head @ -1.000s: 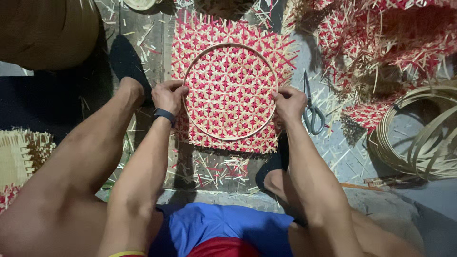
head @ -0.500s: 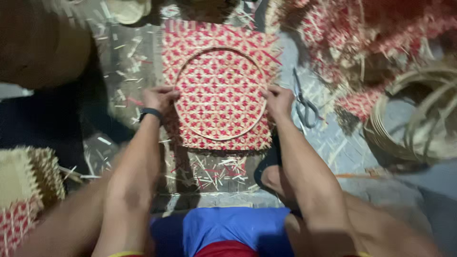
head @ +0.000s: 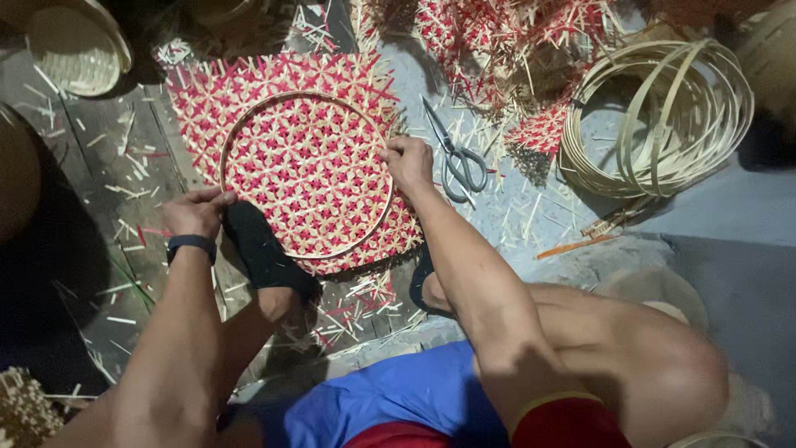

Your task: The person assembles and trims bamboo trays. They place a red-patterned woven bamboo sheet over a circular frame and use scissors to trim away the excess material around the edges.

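A: What lies on the floor?
B: A red-and-tan woven mat (head: 311,162) under a bamboo hoop (head: 249,116). The left hand (head: 196,212) grips the hoop's left edge; the right hand (head: 408,162) clenches its right rim, scissors (head: 456,158) just beside.

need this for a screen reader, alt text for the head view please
A seated person's hands, left hand and right hand, press a thin bamboo hoop onto a red and tan woven mat on the floor, with scissors and coiled bamboo strips nearby.
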